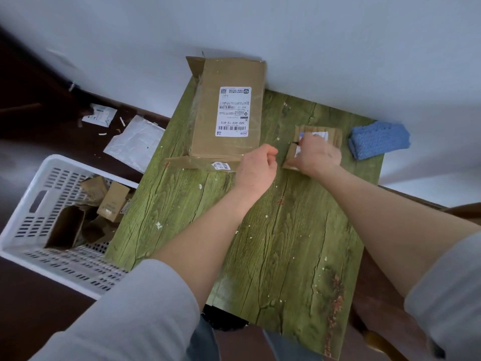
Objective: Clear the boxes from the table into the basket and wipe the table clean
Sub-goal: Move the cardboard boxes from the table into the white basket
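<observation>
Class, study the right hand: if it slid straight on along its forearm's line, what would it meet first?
The right hand grips the small box. Beyond that, across a strip of table, the large box likely comes first; depth is uncertain.

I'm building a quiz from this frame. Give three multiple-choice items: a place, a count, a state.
1. Where is the blue cloth? A. on the floor B. on the table, right of the small box C. on a shelf
2. How many boxes are on the table? A. one B. two C. four
3. What is the right hand doing? A. holding the small box B. holding the cloth C. hanging idle
Answers: B, it lies at the table's far right corner; B, only the large box and the small one; A, its fingers curl over that box.
</observation>
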Tool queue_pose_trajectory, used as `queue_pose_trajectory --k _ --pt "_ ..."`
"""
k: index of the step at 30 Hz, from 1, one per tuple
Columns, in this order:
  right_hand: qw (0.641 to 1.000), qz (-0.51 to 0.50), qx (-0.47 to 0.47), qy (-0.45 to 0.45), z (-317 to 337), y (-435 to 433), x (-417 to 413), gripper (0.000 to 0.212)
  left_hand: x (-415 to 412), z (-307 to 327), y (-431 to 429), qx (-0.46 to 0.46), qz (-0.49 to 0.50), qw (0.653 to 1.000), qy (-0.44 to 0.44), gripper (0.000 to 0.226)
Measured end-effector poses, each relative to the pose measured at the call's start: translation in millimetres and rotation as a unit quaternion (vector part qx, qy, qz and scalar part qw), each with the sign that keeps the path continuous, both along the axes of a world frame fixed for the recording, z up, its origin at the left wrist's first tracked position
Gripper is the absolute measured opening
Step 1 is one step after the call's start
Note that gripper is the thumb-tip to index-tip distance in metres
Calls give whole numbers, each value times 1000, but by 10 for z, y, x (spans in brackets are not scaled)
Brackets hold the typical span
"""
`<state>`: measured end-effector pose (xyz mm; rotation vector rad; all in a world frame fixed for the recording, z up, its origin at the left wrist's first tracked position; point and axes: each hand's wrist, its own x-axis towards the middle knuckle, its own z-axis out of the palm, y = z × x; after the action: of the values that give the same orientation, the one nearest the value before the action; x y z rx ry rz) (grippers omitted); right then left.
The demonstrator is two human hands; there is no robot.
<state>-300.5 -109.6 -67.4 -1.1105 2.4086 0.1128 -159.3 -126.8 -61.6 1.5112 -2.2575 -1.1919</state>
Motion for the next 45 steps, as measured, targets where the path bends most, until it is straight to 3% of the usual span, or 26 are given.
queue_pose_trajectory --k 4,9,12,15,19,22,25,30,33,36,38,42,45 --pt "997 32 20 -62 80 102 259 65 69 -37 46 100 10 992 -71 44" --pt "982 69 7 -177 132 160 385 21 180 -69 120 140 10 985 -105 53" --pt "965 -19 -120 -234 121 209 344 15 206 -31 130 132 9 980 -152 54" --pt "950 -141 -204 -193 79 252 103 14 165 -12 155 110 -8 972 -207 53" --pt "932 -279 -169 -157 -132 419 -429 44 17 -65 197 85 2 965 -249 52" --pt "916 -341 -132 -163 -276 562 -757 55 -112 -134 207 73 35 960 -267 48" --pt "912 -347 -106 -192 -416 546 -928 68 -220 -200 198 36 59 961 -267 44" --pt "932 -265 -106 -223 -503 296 -930 78 -302 -235 196 -1 71 963 -260 41" --pt "937 -243 -135 -211 -491 205 -927 71 -338 -240 195 -11 69 962 -262 42" --pt "919 -332 -149 -155 -489 247 -1010 53 -357 -235 198 -7 67 962 -263 41" --pt "911 -363 -116 -155 -497 303 -1067 55 -354 -253 191 -7 66 963 -260 41" --pt "938 -283 -101 -170 -508 262 -1080 60 -338 -307 185 -16 63 966 -251 39" --pt "933 -279 -138 -182 -461 231 -867 56 -306 -336 215 -7 65 971 -230 37"
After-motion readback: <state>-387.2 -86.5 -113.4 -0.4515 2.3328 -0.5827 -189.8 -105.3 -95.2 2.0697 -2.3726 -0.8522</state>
